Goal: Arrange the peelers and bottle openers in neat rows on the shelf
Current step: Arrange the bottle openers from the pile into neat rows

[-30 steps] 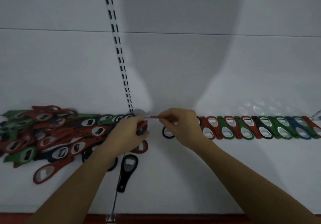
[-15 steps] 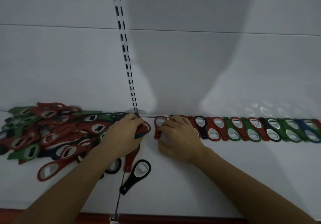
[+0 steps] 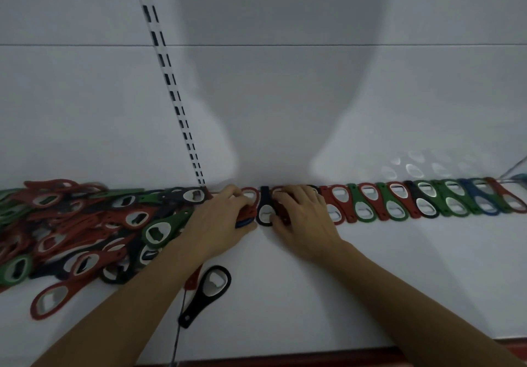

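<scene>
A black opener (image 3: 264,208) now lies near the left end of the row (image 3: 399,204). The right hand (image 3: 302,215) presses flat on the row, fingers straight; the left hand (image 3: 221,220) grips several openers (image 3: 245,219).

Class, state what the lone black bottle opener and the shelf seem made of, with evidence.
Black bottle opener: probably matt plastic body, no glare, around a shiny metal insert that glints pale. Shelf: likely painted metal, smooth white with soft sheen.

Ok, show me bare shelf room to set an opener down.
Bare: the shelf front, right of the right forearm, below the row of bottle openers; also left of it, beside the lone black bottle opener. Crowded: the pile at left.
</scene>
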The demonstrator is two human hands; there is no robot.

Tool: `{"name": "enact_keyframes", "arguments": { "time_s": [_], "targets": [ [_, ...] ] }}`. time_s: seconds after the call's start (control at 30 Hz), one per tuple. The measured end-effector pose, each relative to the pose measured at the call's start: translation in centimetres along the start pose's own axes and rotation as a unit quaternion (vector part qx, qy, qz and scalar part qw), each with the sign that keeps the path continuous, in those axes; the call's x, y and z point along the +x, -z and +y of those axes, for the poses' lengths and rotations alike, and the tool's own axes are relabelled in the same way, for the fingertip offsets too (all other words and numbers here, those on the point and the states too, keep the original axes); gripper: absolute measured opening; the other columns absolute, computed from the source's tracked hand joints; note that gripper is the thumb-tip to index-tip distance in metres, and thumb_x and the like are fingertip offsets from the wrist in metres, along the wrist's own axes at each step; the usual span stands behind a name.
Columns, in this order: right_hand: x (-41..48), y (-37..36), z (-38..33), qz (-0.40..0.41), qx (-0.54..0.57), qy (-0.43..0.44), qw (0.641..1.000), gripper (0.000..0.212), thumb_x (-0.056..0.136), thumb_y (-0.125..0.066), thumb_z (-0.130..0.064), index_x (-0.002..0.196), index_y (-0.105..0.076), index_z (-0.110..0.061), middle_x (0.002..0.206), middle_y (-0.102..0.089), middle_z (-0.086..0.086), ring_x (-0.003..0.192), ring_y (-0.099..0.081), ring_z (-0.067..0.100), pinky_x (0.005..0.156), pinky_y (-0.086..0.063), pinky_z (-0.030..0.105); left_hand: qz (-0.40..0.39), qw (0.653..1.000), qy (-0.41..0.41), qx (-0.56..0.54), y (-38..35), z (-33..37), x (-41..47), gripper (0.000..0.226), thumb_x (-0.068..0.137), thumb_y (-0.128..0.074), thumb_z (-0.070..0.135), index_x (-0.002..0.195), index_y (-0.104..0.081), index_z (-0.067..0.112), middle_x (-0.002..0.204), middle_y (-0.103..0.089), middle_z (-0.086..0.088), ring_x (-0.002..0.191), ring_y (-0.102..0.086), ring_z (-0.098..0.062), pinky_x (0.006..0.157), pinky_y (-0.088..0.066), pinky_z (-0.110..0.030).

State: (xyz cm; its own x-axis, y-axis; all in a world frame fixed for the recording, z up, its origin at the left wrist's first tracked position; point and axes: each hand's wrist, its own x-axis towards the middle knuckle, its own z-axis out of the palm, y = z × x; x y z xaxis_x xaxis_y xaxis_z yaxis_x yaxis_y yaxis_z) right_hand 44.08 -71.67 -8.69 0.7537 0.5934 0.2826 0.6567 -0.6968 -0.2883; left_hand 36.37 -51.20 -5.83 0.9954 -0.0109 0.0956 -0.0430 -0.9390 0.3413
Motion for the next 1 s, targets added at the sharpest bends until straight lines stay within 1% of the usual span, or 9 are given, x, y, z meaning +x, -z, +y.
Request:
{"name": "enact_keyframes", "arguments": {
  "time_s": [0.17, 0.33, 0.43, 0.6, 0.67, 0.77, 0.83, 0.93, 1.0],
  "targets": [
    [0.0, 0.3, -0.2, -0.007, 0.014, -0.006, 1.000, 0.050, 0.092, -0.043, -0.049, 0.130, -0.059, -0.021, 0.131, -0.058, -0.002, 0.122, -0.049, 0.021, 0.102, -0.043, 0.044, 0.002, 1.000, 0.017, -0.016, 0.1, 0.9, 0.8, 0.054, 0.084, -0.076, 0.051, 0.127, -0.064, 0.022, 0.126, -0.048, 0.004, 0.101, -0.062, -0.018, 0.086, -0.055, -0.036],
    [-0.2, 0.4, -0.1, -0.007, 0.021, -0.004, 1.000, 0.048, 0.092, -0.045, -0.048, 0.129, -0.060, -0.021, 0.129, -0.059, -0.002, 0.121, -0.050, 0.022, 0.101, -0.044, 0.043, 0.004, 0.999, 0.022, -0.043, 0.5, 0.7, 0.8, 0.055, 0.080, -0.081, 0.050, 0.124, -0.066, 0.022, 0.118, -0.048, 0.005, 0.098, -0.060, -0.016, 0.088, -0.054, -0.035],
    [-0.2, 0.4, -0.1, -0.007, 0.021, -0.004, 1.000, 0.046, 0.094, -0.048, -0.047, 0.131, -0.058, -0.021, 0.131, -0.058, -0.002, 0.123, -0.049, 0.021, 0.104, -0.042, 0.042, 0.050, 0.997, 0.021, -0.060, 1.3, 0.1, 0.4, 0.045, 0.084, -0.080, 0.036, 0.124, -0.066, 0.020, 0.118, -0.050, 0.007, 0.099, -0.059, -0.013, 0.091, -0.054, -0.033],
    [-0.3, 0.1, 0.3, -0.009, 0.010, 0.005, 1.000, 0.042, 0.097, -0.050, -0.045, 0.131, -0.058, -0.022, 0.132, -0.057, -0.002, 0.124, -0.048, 0.021, 0.106, -0.042, 0.043, -0.015, 0.999, 0.030, 0.021, 2.3, -2.9, -1.4, 0.033, 0.090, -0.073, 0.035, 0.119, -0.067, 0.023, 0.121, -0.049, 0.011, 0.099, -0.059, -0.014, 0.087, -0.056, -0.039],
    [-0.3, 0.1, 0.4, -0.008, 0.010, 0.005, 1.000, 0.041, 0.098, -0.052, -0.044, 0.132, -0.058, -0.022, 0.134, -0.056, -0.003, 0.125, -0.047, 0.021, 0.107, -0.041, 0.043, -0.014, 0.998, 0.042, 0.035, 2.6, -4.1, -2.6, 0.029, 0.089, -0.072, 0.028, 0.117, -0.066, 0.026, 0.122, -0.050, 0.012, 0.101, -0.059, -0.015, 0.085, -0.057, -0.039],
    [-0.2, 0.0, 0.4, -0.003, 0.007, 0.006, 1.000, 0.041, 0.097, -0.055, -0.043, 0.132, -0.058, -0.022, 0.135, -0.056, -0.002, 0.126, -0.047, 0.022, 0.109, -0.040, 0.043, -0.001, 0.997, 0.061, 0.040, 3.5, -5.9, -4.1, 0.024, 0.087, -0.074, 0.028, 0.110, -0.065, 0.028, 0.121, -0.051, 0.012, 0.097, -0.062, -0.016, 0.078, -0.058, -0.039],
    [-0.2, -0.1, 0.4, 0.002, 0.005, 0.008, 1.000, 0.041, 0.096, -0.057, -0.042, 0.132, -0.059, -0.021, 0.135, -0.057, -0.001, 0.126, -0.048, 0.023, 0.108, -0.039, 0.044, -0.002, 0.996, 0.075, 0.040, 4.1, -6.7, -4.6, 0.021, 0.087, -0.074, 0.026, 0.106, -0.066, 0.026, 0.117, -0.053, 0.009, 0.096, -0.063, -0.017, 0.080, -0.058, -0.039],
    [-0.2, -0.2, 0.4, 0.010, 0.004, 0.009, 1.000, 0.040, 0.095, -0.060, -0.039, 0.130, -0.061, -0.019, 0.134, -0.058, 0.001, 0.125, -0.049, 0.025, 0.107, -0.041, 0.047, -0.004, 0.994, 0.109, 0.010, 4.4, -6.3, -4.8, 0.032, 0.087, -0.075, 0.023, 0.117, -0.065, 0.023, 0.120, -0.050, 0.004, 0.101, -0.061, -0.018, 0.089, -0.054, -0.035],
    [-0.3, 0.0, 0.2, 0.013, 0.010, 0.006, 1.000, 0.039, 0.095, -0.060, -0.038, 0.129, -0.061, -0.018, 0.133, -0.058, 0.002, 0.125, -0.049, 0.026, 0.106, -0.042, 0.049, 0.006, 0.988, 0.124, -0.086, 4.9, -4.9, -4.4, 0.045, 0.089, -0.071, 0.016, 0.131, -0.058, 0.025, 0.123, -0.050, 0.003, 0.103, -0.058, -0.015, 0.093, -0.049, -0.027]
  ]
}}
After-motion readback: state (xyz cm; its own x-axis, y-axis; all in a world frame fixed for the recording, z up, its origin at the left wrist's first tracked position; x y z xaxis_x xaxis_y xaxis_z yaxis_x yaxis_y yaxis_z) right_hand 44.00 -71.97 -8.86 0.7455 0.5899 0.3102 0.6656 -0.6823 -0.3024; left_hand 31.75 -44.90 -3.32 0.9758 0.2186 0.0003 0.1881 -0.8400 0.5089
